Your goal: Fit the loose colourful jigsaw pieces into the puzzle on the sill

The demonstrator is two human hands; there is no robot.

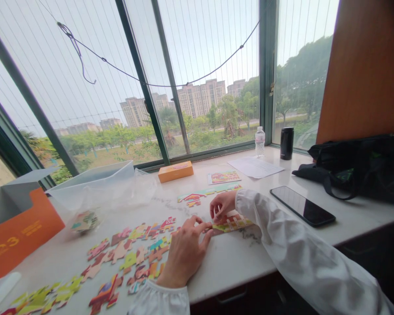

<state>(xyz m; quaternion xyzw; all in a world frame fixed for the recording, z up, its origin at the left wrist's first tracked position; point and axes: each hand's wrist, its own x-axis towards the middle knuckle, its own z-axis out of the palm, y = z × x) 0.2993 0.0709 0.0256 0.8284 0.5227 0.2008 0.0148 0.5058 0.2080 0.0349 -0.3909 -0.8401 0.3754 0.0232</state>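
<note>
On a pale marble counter (236, 258), both my hands meet at a small joined strip of jigsaw pieces (231, 224). My left hand (185, 253) rests palm down, its fingertips pressing the strip's left end. My right hand (221, 204), in a white sleeve, pinches the strip from above. A longer assembled row of pieces (206, 193) lies just beyond. Several loose colourful pieces (131, 256) are scattered to the left of my left hand.
A black phone (302, 205) lies right of my arm, a black bag (364, 168) behind it. At the window stand a water bottle (259, 142), a black cup (286, 143), papers (254, 167) and an orange box (175, 171). A clear plastic bin (98, 186) and an orange carton (18, 232) sit left.
</note>
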